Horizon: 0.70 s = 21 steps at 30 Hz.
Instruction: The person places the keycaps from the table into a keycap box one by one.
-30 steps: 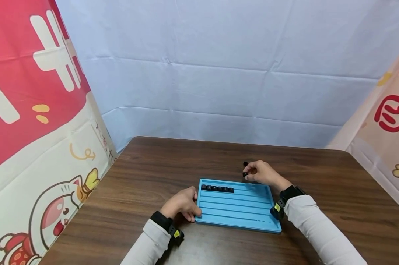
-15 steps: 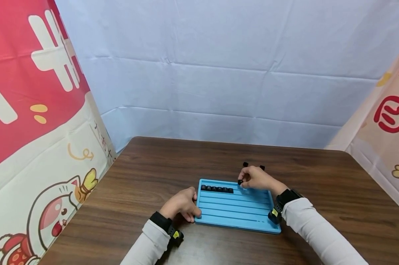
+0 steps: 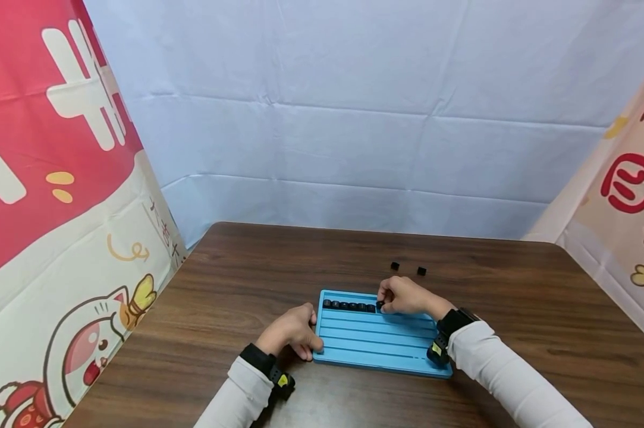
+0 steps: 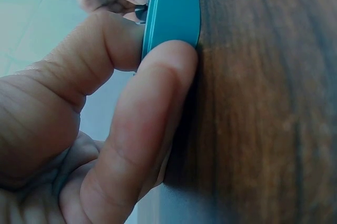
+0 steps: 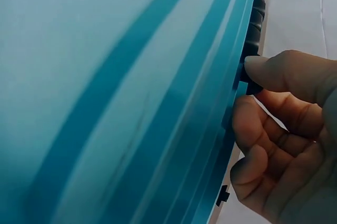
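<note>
A blue grooved tray (image 3: pixel 386 345) lies on the brown table. Several small black caps (image 3: pixel 348 306) sit in a row in its far groove. My right hand (image 3: pixel 402 295) pinches another black cap (image 3: pixel 379 305) at the right end of that row; in the right wrist view the fingertips (image 5: pixel 274 74) hold the cap (image 5: pixel 246 74) against the tray (image 5: pixel 105 103). My left hand (image 3: pixel 295 330) grips the tray's left edge, thumb and finger (image 4: pixel 152 108) curled round the rim (image 4: pixel 171 8).
Two loose black caps (image 3: pixel 395 266) (image 3: pixel 421 271) lie on the table (image 3: pixel 236 279) just beyond the tray. Printed cloth panels stand at the left and right, a pale blue cloth wall at the back.
My right hand has carried a black cap from the table beyond the tray down and left to the end of the row. The left hand has kept its hold on the tray.
</note>
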Each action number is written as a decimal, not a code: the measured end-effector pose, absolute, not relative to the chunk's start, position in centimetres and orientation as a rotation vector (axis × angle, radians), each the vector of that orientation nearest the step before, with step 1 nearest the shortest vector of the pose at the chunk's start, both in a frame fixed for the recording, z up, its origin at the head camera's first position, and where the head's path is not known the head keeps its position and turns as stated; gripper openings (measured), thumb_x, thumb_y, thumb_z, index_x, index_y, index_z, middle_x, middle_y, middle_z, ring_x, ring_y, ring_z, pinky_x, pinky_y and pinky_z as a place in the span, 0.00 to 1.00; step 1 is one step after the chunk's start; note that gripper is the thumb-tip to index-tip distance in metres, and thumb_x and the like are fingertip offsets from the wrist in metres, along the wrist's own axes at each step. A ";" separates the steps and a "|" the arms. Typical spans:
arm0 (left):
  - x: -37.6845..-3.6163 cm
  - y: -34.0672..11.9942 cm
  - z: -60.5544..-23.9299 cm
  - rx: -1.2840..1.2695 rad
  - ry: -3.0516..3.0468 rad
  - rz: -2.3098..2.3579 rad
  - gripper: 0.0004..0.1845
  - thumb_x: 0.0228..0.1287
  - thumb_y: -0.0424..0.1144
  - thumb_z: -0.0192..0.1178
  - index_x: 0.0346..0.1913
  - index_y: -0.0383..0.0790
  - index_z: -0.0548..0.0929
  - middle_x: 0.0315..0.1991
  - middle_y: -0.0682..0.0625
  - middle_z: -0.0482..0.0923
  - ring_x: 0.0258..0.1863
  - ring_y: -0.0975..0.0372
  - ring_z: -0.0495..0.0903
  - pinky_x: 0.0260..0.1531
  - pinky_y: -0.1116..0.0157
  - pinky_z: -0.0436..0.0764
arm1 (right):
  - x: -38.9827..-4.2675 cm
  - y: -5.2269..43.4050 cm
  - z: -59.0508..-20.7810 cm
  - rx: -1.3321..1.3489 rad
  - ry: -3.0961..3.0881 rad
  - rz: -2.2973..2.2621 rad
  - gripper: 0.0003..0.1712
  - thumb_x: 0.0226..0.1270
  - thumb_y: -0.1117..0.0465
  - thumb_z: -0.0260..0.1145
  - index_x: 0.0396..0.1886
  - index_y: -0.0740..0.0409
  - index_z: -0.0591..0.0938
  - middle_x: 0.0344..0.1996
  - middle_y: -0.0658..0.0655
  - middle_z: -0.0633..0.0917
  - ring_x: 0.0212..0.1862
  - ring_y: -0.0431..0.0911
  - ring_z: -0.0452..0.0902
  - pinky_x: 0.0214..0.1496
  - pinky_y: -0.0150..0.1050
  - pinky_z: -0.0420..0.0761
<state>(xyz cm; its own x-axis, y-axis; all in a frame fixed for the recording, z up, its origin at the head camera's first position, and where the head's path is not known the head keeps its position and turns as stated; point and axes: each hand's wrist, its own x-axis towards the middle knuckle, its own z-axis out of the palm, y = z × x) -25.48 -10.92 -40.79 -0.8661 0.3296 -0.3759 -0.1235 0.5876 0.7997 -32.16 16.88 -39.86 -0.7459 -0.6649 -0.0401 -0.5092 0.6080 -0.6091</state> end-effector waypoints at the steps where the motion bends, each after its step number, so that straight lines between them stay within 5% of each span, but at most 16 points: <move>1: -25.4 -10.9 -40.8 0.165 2.326 1.224 0.21 0.44 0.20 0.63 0.39 0.32 0.64 0.17 0.37 0.77 0.11 0.58 0.77 0.12 0.63 0.78 | -32.1 16.8 -39.9 -0.961 2.575 -0.846 0.07 0.57 0.72 0.66 0.31 0.60 0.76 0.24 0.50 0.74 0.26 0.42 0.68 0.27 0.36 0.70; 21: -25.3 -10.9 -40.9 0.176 2.329 1.229 0.21 0.45 0.21 0.63 0.39 0.31 0.64 0.17 0.37 0.76 0.11 0.58 0.77 0.13 0.63 0.78 | -31.9 16.6 -40.0 -0.948 2.578 -0.818 0.10 0.55 0.70 0.69 0.29 0.59 0.75 0.23 0.50 0.73 0.26 0.42 0.67 0.29 0.37 0.69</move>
<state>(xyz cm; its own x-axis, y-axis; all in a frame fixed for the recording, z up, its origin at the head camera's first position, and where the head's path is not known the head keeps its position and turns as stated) -25.34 -10.90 -40.88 -0.8683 0.3347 -0.3660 -0.1134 0.5845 0.8034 -31.90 16.59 -39.98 -0.7475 -0.6616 -0.0601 -0.5059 0.6256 -0.5939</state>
